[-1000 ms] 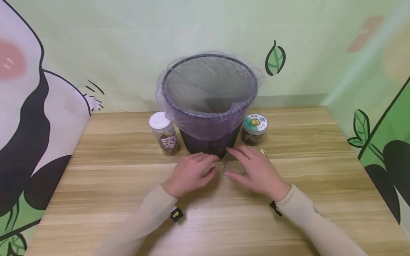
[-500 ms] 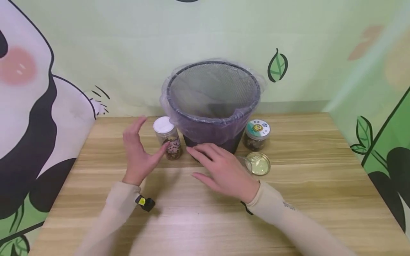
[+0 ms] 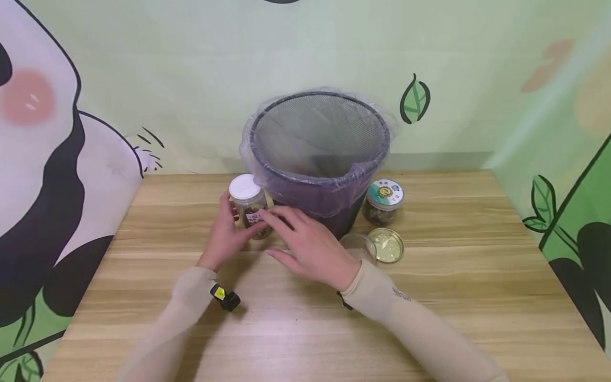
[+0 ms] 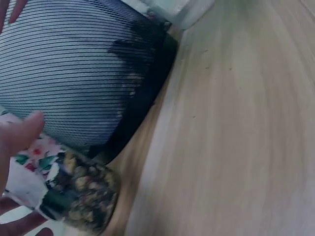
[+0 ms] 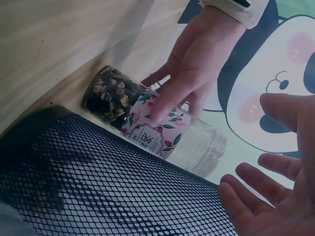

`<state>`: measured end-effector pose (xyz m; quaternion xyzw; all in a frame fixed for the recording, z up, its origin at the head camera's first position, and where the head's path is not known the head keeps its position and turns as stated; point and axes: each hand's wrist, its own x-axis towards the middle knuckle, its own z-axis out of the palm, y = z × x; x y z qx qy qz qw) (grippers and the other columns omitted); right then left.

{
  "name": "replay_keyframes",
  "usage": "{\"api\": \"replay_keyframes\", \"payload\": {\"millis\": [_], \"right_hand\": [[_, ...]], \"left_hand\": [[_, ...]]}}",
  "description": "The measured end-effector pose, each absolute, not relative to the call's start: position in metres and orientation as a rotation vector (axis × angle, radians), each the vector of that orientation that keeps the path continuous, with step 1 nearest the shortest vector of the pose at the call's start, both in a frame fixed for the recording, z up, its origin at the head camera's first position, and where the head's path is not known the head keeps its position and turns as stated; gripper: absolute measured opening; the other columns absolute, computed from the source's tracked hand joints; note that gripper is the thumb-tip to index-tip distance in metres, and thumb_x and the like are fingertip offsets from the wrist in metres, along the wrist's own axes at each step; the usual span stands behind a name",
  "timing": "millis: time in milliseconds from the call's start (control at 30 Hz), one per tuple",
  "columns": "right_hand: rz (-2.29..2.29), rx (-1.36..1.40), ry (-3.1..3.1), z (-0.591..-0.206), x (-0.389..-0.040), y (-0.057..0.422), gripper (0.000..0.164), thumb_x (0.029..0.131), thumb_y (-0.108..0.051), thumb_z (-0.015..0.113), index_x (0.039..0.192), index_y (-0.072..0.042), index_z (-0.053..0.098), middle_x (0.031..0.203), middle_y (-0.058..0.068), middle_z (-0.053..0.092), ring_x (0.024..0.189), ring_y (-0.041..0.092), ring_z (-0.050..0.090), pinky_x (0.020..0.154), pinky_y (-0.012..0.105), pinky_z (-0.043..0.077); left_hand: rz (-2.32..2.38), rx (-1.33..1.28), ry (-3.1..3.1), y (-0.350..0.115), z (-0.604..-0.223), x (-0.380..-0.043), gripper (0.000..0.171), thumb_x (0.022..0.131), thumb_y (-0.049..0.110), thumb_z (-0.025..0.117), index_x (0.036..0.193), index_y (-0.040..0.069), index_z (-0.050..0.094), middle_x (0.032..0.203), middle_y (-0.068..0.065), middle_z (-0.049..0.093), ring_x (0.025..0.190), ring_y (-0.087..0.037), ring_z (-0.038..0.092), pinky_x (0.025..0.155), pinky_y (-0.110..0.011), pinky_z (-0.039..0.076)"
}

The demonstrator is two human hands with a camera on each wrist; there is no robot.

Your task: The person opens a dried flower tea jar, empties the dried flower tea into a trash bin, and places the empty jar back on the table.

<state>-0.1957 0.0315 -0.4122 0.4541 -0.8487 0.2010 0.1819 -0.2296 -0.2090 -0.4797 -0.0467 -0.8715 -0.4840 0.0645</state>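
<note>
A tall clear jar (image 3: 245, 204) with a white lid stands to the left of the bin. Dried brown and yellowish pieces fill its lower part (image 4: 81, 194), below a floral label (image 5: 152, 130). My left hand (image 3: 221, 239) holds this jar from its left side, thumb across the label and fingers behind. Close by on the right, my right hand (image 3: 310, 245) has its fingers loosely extended toward the jar and grips nothing. In the right wrist view the palm and fingertips of the right hand (image 5: 280, 191) show near the lid end.
A black mesh bin (image 3: 320, 135) lined with a thin plastic bag stands behind the hands. To its right is a short jar (image 3: 383, 199) with a green and white lid. An uncovered clear container (image 3: 359, 245) and a gold-rimmed lid (image 3: 387, 245) lie before it.
My left hand has gone from the middle to the left and now holds the tall jar. My right hand has left the clear container and moved left toward that jar.
</note>
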Motion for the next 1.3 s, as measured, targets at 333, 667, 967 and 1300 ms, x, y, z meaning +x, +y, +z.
{"api": "replay_keyframes", "payload": {"millis": [333,667,967,1300], "right_hand": [[0.638,1.272,-2.372,-0.407,-0.196,0.034,0.074,0.098,-0.033,0.072,0.158,-0.006,0.038,0.143,0.012,0.053,0.131,0.024,0.056,0.114,0.034,0.048],[0.768,1.208,-2.13,-0.386,-0.177,0.041,0.081,0.089,-0.037,0.081,0.152,-0.001,0.045,0.136,0.015,0.057,0.124,0.026,0.058,0.11,0.031,0.051],[0.67,1.156,-2.214,-0.377,-0.167,0.051,0.066,0.079,-0.059,0.081,0.121,-0.01,0.069,0.103,0.005,0.061,0.084,0.015,0.062,0.064,0.028,0.06],[0.571,1.158,-2.184,-0.378,-0.162,0.071,0.038,0.079,-0.045,0.073,0.091,-0.01,0.066,0.082,0.0,0.049,0.061,0.012,0.05,0.047,0.027,0.05]], "left_hand": [[-1.342,-0.18,-2.561,-0.203,-0.47,-0.213,0.081,0.086,0.025,0.086,0.149,0.006,0.04,0.14,-0.02,0.058,0.123,-0.038,0.06,0.099,-0.056,0.056],[-1.148,-0.674,-2.388,-0.186,-0.462,-0.168,0.087,0.061,0.016,0.088,0.138,-0.002,0.052,0.122,-0.015,0.065,0.111,-0.027,0.064,0.098,-0.05,0.057],[-1.191,-0.909,-2.368,-0.146,-0.467,-0.154,0.078,0.058,0.018,0.086,0.127,0.001,0.055,0.106,-0.006,0.069,0.09,-0.017,0.067,0.075,-0.036,0.061],[-1.406,-0.809,-2.562,-0.102,-0.458,-0.144,0.078,0.059,0.017,0.095,0.126,0.003,0.06,0.109,-0.006,0.072,0.096,-0.018,0.069,0.084,-0.031,0.061]]}}
